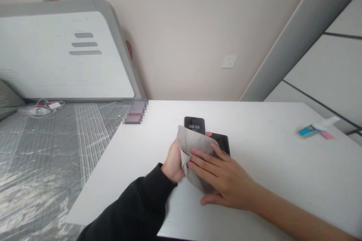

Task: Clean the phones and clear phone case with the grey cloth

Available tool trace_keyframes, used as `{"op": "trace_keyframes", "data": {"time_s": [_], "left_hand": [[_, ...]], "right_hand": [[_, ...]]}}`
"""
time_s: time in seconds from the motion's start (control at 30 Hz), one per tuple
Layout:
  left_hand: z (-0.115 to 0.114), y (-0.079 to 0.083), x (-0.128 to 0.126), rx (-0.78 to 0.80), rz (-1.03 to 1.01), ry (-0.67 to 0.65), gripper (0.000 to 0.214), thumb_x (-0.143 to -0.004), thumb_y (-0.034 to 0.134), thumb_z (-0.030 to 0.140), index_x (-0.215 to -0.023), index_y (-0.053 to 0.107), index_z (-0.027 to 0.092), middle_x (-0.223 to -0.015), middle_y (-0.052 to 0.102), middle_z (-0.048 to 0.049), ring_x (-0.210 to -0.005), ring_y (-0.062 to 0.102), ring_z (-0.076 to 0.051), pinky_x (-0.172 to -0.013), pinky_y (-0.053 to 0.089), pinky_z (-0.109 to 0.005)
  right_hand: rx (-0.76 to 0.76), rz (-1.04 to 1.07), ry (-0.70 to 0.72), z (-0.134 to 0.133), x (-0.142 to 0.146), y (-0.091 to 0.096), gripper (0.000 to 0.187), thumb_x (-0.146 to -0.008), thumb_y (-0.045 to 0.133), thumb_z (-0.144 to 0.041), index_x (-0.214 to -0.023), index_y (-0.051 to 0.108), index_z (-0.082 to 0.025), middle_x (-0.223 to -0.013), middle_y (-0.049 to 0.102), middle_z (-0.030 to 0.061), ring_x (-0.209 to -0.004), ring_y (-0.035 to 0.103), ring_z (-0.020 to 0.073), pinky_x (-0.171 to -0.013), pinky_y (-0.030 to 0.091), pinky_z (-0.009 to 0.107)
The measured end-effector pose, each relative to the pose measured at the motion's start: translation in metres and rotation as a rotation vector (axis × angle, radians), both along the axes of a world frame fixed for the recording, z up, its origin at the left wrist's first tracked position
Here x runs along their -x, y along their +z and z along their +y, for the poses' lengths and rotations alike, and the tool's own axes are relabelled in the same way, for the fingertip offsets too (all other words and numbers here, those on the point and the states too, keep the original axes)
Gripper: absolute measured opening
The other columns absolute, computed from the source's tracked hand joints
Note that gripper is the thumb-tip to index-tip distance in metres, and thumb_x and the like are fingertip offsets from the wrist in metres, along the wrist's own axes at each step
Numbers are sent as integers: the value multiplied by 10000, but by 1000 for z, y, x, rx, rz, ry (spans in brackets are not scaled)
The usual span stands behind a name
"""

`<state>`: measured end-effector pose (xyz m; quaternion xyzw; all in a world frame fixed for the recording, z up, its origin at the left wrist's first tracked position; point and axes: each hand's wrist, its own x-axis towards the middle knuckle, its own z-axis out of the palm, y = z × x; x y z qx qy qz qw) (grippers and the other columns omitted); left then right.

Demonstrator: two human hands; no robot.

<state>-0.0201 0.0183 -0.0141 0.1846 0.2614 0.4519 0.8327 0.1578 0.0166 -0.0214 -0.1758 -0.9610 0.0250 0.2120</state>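
**Left hand:** we see the left hand (174, 165), in a black sleeve (135, 203), closed around one side of a grey cloth (198, 154), just above the near edge of the table (268, 173).

**Right hand:** the bare right hand (226, 179) lies over the cloth's other side, its fingers (205, 160) spread in a narrow fan on top and its thumb tucked low against the cloth; both hands hold the cloth bunched between them.

**Fingers of the left hand:** mostly hidden behind the cloth; we can only make out one fingertip (208, 134) above its top edge.

**On the table, under the cloth:** a black phone (194, 125) lies with its lit screen showing 09:58, the cloth touching its lower end. Just beside it, a dark flat device (222, 142) sits partly under the cloth; we cannot tell exactly what it is.

**Right end of the table:** a blue tube (307, 131), a white bottle (325, 123) and a pink tag (327, 135), well apart from the hands.

**Far left corner of the table:** a blurred object (135, 111).

**Left of the table:** a bed (42, 158) under shiny plastic film, with a white cable (45, 108) on it.

**Beyond the table:** a wall (181, 45) with a socket (229, 61).
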Motion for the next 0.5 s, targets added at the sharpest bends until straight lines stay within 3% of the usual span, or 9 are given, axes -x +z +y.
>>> {"op": "trace_keyframes", "data": {"time_s": [0.17,0.33,0.5], "left_hand": [[1,4,-4,19,84,65,538,-928,546,587,-1248,666,171,-1150,771,-106,-1167,692,-327,-1039,517,-459],[5,0,0,66,67,-48,652,-918,503,656,-1191,692,95,-1108,772,-151,-1153,695,-304,-1069,494,-402],[2,7,-2,19,119,17,558,-925,523,623,-1186,696,161,-1133,769,-114,-1189,681,-329,-1052,516,-474]], "right_hand": [[40,40,-195,11,-3,5,871,-969,386,-724,-1616,260,-155,-1573,434,189,-1469,417,375,-1212,235,663],[19,-33,54,1,-9,0,890,-965,417,-722,-1605,281,-119,-1549,483,149,-1473,430,288,-1281,156,508],[-13,62,-169,8,-11,3,864,-980,401,-701,-1592,313,-97,-1557,452,204,-1445,457,366,-1251,144,627]]}}
